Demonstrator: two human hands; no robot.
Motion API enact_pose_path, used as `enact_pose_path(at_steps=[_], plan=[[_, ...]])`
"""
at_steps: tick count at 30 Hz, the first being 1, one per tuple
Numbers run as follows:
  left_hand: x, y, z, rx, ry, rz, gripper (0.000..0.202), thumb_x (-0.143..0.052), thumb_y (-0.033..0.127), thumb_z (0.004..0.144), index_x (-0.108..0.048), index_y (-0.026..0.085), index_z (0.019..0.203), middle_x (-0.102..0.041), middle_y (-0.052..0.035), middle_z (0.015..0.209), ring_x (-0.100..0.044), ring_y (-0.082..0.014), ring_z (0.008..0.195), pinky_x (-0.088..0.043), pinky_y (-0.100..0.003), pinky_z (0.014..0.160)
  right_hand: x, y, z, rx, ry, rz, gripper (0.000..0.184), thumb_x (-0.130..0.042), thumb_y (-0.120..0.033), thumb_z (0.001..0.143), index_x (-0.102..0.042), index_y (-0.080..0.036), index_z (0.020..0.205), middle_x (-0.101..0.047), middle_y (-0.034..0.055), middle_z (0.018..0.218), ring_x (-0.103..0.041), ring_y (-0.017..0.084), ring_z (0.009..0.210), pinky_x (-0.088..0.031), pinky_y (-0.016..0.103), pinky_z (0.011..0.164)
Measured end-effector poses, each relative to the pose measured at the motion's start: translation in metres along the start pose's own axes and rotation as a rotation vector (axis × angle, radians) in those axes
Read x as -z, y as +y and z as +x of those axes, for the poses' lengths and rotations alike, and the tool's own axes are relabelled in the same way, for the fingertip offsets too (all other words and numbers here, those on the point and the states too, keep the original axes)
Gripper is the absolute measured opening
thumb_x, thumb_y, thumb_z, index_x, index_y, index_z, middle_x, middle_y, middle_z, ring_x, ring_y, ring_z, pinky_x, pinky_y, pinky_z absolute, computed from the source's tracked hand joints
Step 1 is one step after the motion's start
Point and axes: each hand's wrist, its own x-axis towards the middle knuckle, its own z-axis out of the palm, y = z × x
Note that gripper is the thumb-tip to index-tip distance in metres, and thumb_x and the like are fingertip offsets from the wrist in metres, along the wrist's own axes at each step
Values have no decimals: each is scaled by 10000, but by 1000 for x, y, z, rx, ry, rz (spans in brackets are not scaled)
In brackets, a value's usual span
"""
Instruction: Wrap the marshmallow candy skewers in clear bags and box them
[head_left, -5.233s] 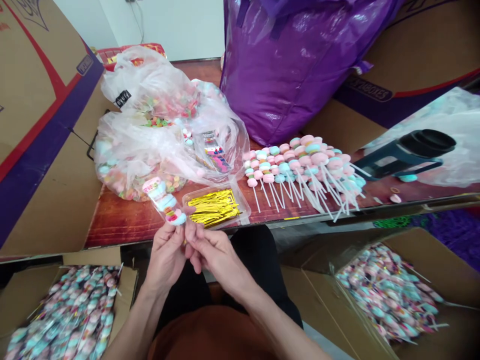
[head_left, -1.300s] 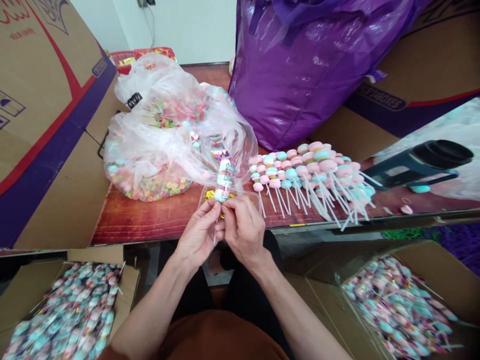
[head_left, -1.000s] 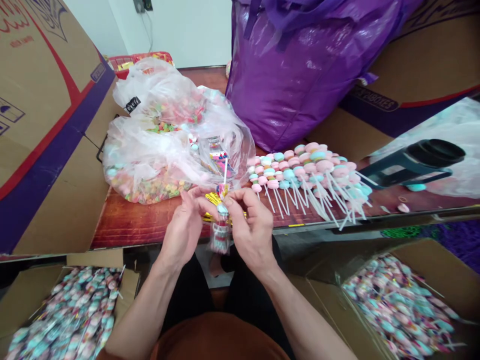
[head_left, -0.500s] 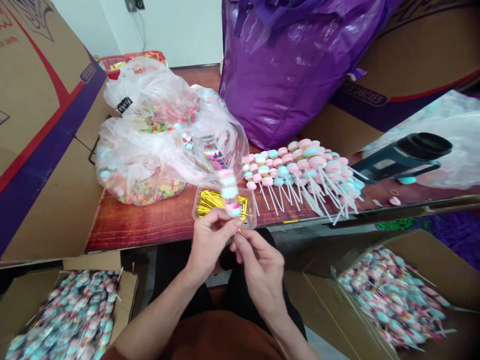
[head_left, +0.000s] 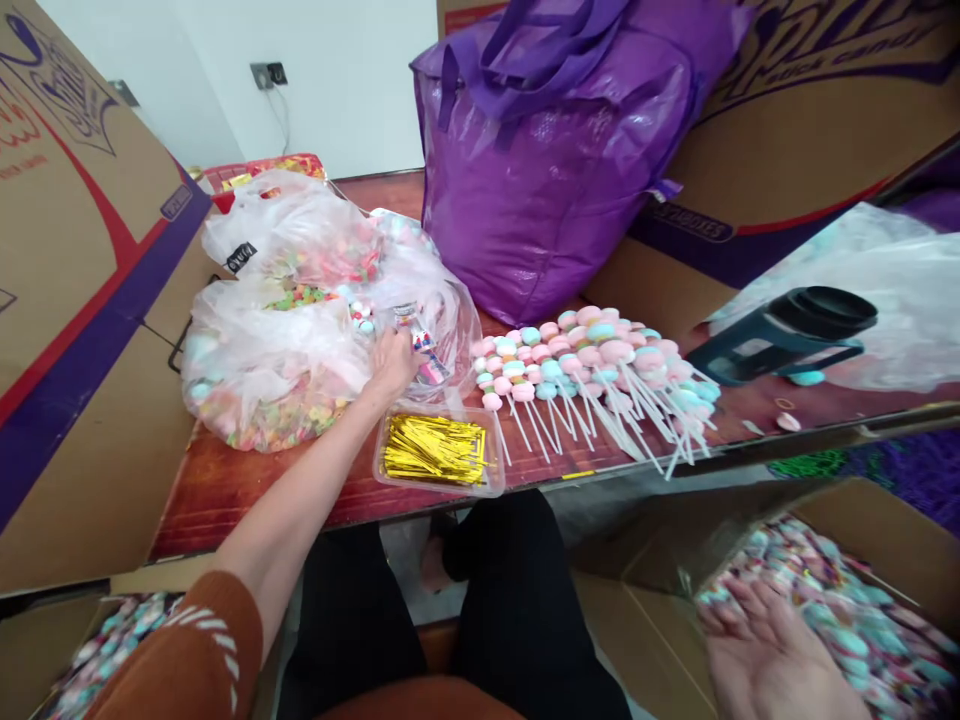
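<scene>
L hand & R hand, together on a wrapped candy stick a sec ago, now apart: L at printed wrappers, grip unclear; R, fingers loose, nothing held, over carton w/ wrapped sticks, where that one prob. lies, finished.

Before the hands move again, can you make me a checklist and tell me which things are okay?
1. Left hand at the printed wrappers: ok.
2. Left hand gripping a wrapper: cannot tell, the fingertips are hidden.
3. Right hand free: ok, it is open, palm up, by the cardboard box of candy.
4. Gold strips inside their tray: ok.
5. Candy sticks piled on the table: ok.
6. Drink left in the bottle: cannot tell.
</scene>
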Motion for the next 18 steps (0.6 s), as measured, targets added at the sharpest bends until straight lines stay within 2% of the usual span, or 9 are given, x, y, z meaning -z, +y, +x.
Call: enact_pose_path(at_steps=[1, 2, 5, 7, 11, 14, 16, 18], plan=[[-4, 0, 3, 18, -23, 13, 220, -696, 301, 811, -713, 172, 988, -683, -157, 1106, -633, -323, 1035, -467, -393, 867, -12, 0, -11, 8, -5, 36, 256, -794, -285, 533, -647, -186, 717, -586, 31, 732, -486, 141, 585, -313, 244, 451], [-6, -1, 5, 32, -34, 11, 175, -670, 294, 826, -718, 179, 948, -697, -148, 1070, -643, -321, 1009, -466, -392, 853, -26, 0, -25, 61, -62, 49, 289, -815, -284, 534, -669, -182, 762, -603, 24, 743, -506, 139, 600, -317, 239, 461], [-9, -6, 4, 39, -26, -23, 163, -593, 292, 871, -715, 184, 882, -716, -131, 982, -655, -309, 970, -458, -384, 839, -64, -5, -69, 226, -196, -2, 325, -814, -343, 644, -704, -174, 900, -654, 13, 738, -475, 96, 528, -354, 243, 490], [-8, -9, 4, 24, -8, -41, 181, -565, 297, 890, -698, 183, 934, -716, -121, 987, -653, -286, 967, -456, -364, 837, -82, -9, -94, 334, -278, -80, 304, -782, -353, 731, -709, -168, 960, -658, 6, 727, -484, 88, 518, -376, 241, 502], [-5, -10, 14, 40, 96, -101, 252, -479, 325, 947, -647, 187, 1076, -703, -118, 1026, -648, -267, 989, -452, -355, 855, -98, -10, -129, 468, -486, -299, 284, -711, -380, 838, -714, -156, 1011, -663, 16, 707, -513, 99, 528, -440, 242, 517], [-4, -10, 25, 129, 155, -121, 280, -587, 316, 891, -622, 167, 1126, -647, -183, 1197, -624, -300, 1071, -439, -381, 889, -104, -2, -146, 506, -634, -339, 245, -674, -369, 871, -717, -170, 1006, -666, 18, 705, -538, 113, 542, -466, 242, 521], [-5, -12, 31, 193, 144, -154, 306, -667, 247, 818, -623, 150, 1104, -638, -211, 1216, -619, -315, 1077, -436, -386, 884, -107, 5, -154, 507, -724, -341, 205, -652, -346, 888, -718, -186, 999, -668, 17, 707, -563, 126, 559, -473, 245, 523], [-5, -15, 35, 221, 133, -195, 208, -659, 184, 798, -647, 159, 1004, -688, -184, 1101, -628, -303, 1036, -434, -376, 868, -112, 12, -160, 506, -804, -338, 177, -639, -322, 899, -717, -197, 997, -667, 13, 696, -579, 136, 567, -476, 251, 526]])
